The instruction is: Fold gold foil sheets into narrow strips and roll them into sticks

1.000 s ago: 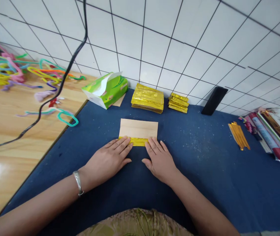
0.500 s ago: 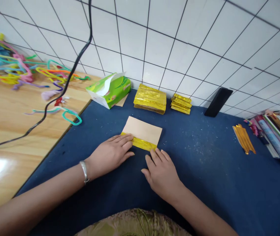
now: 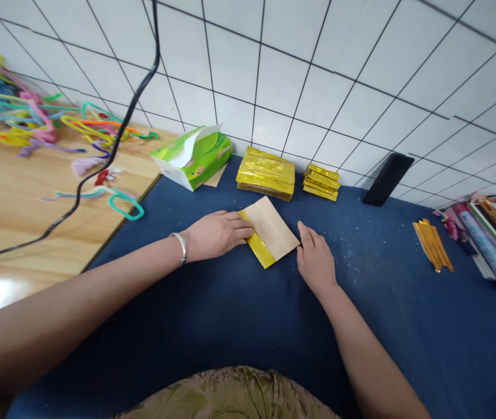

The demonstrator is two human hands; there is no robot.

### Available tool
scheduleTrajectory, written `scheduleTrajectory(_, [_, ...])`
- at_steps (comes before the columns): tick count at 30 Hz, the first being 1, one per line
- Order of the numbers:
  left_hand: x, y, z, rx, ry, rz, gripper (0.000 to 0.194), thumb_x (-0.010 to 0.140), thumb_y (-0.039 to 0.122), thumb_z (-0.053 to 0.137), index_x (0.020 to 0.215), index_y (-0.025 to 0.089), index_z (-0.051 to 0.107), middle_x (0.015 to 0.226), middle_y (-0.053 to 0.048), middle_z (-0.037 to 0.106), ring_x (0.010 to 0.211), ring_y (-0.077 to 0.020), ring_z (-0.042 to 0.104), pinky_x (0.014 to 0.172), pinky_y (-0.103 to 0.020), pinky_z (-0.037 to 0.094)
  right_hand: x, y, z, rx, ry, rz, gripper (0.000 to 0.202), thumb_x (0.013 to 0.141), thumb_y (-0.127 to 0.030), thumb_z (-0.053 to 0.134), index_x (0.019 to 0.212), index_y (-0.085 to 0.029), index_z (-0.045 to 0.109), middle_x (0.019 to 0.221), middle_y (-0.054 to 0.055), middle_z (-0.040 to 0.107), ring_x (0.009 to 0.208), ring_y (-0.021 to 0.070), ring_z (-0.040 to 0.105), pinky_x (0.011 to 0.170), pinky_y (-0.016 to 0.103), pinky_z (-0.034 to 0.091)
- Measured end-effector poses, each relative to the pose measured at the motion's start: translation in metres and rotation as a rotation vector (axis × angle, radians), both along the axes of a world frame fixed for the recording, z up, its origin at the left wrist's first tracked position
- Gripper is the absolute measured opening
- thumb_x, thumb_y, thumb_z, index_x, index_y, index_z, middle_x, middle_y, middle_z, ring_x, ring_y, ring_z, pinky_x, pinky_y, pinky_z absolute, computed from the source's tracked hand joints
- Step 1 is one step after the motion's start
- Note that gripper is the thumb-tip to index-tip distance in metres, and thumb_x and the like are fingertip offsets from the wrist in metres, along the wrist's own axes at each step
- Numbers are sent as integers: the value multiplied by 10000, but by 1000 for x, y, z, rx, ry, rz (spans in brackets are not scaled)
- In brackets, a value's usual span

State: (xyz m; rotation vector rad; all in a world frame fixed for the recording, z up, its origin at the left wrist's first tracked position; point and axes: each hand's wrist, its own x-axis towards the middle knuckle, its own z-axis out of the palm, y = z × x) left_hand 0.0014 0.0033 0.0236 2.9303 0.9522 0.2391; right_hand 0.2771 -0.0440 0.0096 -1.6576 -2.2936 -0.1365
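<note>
A sheet of gold foil paper (image 3: pixel 274 224) lies turned at an angle on the blue surface, its plain tan side up. Along its lower left side runs a folded strip showing shiny gold. My left hand (image 3: pixel 219 234), with a silver bangle at the wrist, has its fingers closed together over the left edge; its thumb is hidden. At the sheet's right corner is my right hand (image 3: pixel 316 259), with its fingers apart and the fingertips beside or touching that corner.
Behind the sheet stand a green tissue pack (image 3: pixel 195 157), a gold paper stack (image 3: pixel 265 173) and a smaller folded gold stack (image 3: pixel 321 181). A black object (image 3: pixel 388 179) leans on the tiled wall. Folded orange-gold paper (image 3: pixel 433 244) lies right. A black cable (image 3: pixel 119 137) crosses the left side, near pipe cleaners (image 3: pixel 95 131).
The sheet has turned so its gold strip faces lower left instead of toward me. My left hand moved up and right; my right hand moved right to the corner.
</note>
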Motion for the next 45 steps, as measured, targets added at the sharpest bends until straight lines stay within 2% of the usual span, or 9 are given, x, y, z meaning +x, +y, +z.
scheduleTrajectory(5, [2, -2, 5, -53, -49, 49, 417, 897, 490, 356, 1182, 238, 529, 1268, -39, 539, 1144, -213, 482, 955, -354, 322, -5, -2, -2, 20, -22, 100, 489, 846, -107, 417, 1324, -212, 420, 1169, 97, 545, 974, 225, 499, 847, 385, 417])
scheduleTrajectory(11, [1, 5, 6, -128, -73, 66, 408, 892, 497, 352, 1103, 219, 565, 1204, -53, 576, 1107, -189, 523, 997, -346, 281, -16, -14, 3, 68, 35, 231, 200, 867, -175, 473, 957, -223, 645, 867, 42, 584, 830, 169, 483, 800, 331, 398])
scheduleTrajectory(17, [0, 12, 0, -143, -59, 40, 405, 859, 434, 457, 1200, 217, 487, 1298, -75, 510, 1236, -197, 421, 1050, -363, 185, -40, -32, 8, 87, 29, 432, 143, 858, -181, 500, 908, -216, 629, 1054, 35, 601, 1020, 192, 476, 879, 351, 363])
scheduleTrajectory(22, [-9, 37, -1, -201, 4, -68, 402, 873, 379, 451, 1251, 242, 451, 1359, -55, 455, 1322, -195, 298, 1041, -338, 177, -50, -30, 14, 91, -110, 623, 196, 896, -199, 444, 1008, -218, 603, 1207, 35, 567, 1099, 187, 463, 938, 369, 337])
scheduleTrajectory(28, [-16, 64, 4, -166, 72, -122, 358, 886, 298, 436, 1239, 328, 485, 1396, -2, 409, 1349, -207, 221, 1030, -349, 160, -32, -6, 16, 74, -190, 418, 382, 897, -140, 403, 1266, -212, 470, 1362, 96, 441, 1203, 235, 394, 954, 419, 323])
scheduleTrajectory(32, [-13, 62, 5, -115, 35, -91, 333, 869, 250, 449, 1180, 308, 555, 1322, -31, 477, 1224, -222, 371, 959, -330, 251, -21, 12, 10, 85, -219, 316, 410, 898, -142, 403, 1303, -197, 434, 1386, 131, 402, 1202, 260, 390, 932, 441, 329])
scheduleTrajectory(38, [-12, 48, 3, -204, -29, -62, 423, 825, 87, 396, 1186, 239, 556, 1149, -45, 563, 1015, -158, 510, 866, -242, 358, -21, 28, 4, 54, -117, 422, 247, 896, -155, 438, 1073, -217, 598, 1116, 41, 622, 1103, 207, 465, 936, 388, 314])
scheduleTrajectory(42, [-22, 34, 14, -283, -86, -4, 329, 878, 295, 426, 1179, 247, 549, 1144, -30, 589, 1054, -179, 521, 925, -277, 360, -21, 32, 1, -29, 37, 382, 192, 884, -179, 464, 979, -219, 627, 1022, 26, 647, 1009, 186, 510, 889, 362, 342])
scheduleTrajectory(45, [-32, 19, 24, -373, -90, 64, 454, 834, 484, 475, 1220, 247, 505, 1151, -41, 596, 1048, -209, 547, 880, -290, 401, -21, 38, 1, -105, 163, 356, 164, 868, -206, 493, 939, -227, 639, 996, 28, 648, 947, 178, 534, 836, 342, 371])
